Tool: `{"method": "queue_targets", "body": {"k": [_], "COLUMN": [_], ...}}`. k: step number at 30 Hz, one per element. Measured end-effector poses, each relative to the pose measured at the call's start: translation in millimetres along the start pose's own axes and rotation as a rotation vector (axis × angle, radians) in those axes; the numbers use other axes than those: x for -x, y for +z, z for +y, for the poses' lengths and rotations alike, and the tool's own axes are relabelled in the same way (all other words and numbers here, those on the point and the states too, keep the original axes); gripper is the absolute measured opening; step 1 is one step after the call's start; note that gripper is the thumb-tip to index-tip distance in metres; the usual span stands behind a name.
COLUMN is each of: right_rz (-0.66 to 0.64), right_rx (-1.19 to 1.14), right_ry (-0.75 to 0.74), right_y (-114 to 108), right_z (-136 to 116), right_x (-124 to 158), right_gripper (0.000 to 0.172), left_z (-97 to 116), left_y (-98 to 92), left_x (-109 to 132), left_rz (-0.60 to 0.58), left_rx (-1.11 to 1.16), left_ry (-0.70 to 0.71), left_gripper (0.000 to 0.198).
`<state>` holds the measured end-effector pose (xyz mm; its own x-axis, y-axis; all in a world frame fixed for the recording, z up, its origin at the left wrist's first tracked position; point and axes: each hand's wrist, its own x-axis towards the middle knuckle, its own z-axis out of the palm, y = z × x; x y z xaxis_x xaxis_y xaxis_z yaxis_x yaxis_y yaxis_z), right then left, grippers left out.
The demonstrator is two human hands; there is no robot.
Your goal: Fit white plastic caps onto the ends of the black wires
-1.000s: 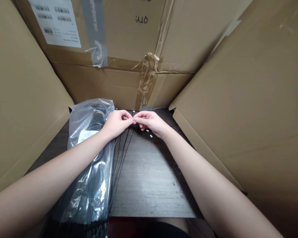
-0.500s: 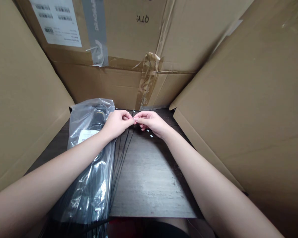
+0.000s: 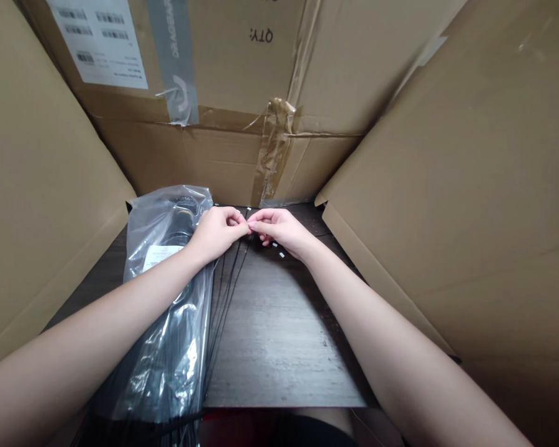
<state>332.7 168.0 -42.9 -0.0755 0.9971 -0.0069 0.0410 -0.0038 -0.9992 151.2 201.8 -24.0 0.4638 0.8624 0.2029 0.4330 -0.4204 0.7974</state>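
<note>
the left hand (image 3: 218, 234) and the right hand (image 3: 279, 231) were held fingertip to fingertip near the far edge of the dark wood-grain table (image 3: 284, 354), both closed in a small pinch on thin black cable ties (image 3: 233, 285), whose strands were stretched down toward the near edge. a clear plastic bag (image 3: 168, 323) holding black items was laid along the left side of the table, with the left forearm (image 3: 97, 310) resting across it. small white bits (image 3: 278, 249) were lying just beside the right hand. the table was flanked on the left and right by cardboard flaps (image 3: 447, 186), and a cardboard box panel (image 3: 223, 167) bearing a printed label (image 3: 95, 43) and brown packing tape (image 3: 274, 149) was seen beyond the far edge.
</note>
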Motion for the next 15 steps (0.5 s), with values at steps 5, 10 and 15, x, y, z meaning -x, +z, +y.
{"method": "queue_targets", "body": {"k": [5, 10, 15], "right_rz": [-0.002, 0.006, 0.012], "right_rx": [-0.007, -0.01, -0.018], "right_ry": [-0.002, -0.006, -0.005], "right_y": [-0.5, -1.5, -1.7], "right_z": [1.2, 2.0, 2.2], "right_x": [-0.4, -0.4, -0.7], "right_gripper": [0.027, 0.029, 0.03], "left_z": [2.6, 2.9, 1.8], "left_y": [-0.7, -0.2, -0.2], "left_x": [0.8, 0.8, 0.0], "left_rz": [0.003, 0.002, -0.01], "left_rx": [-0.014, -0.011, -0.002], "left_ry": [-0.016, -0.016, -0.01], "left_gripper": [0.019, 0.019, 0.019]}}
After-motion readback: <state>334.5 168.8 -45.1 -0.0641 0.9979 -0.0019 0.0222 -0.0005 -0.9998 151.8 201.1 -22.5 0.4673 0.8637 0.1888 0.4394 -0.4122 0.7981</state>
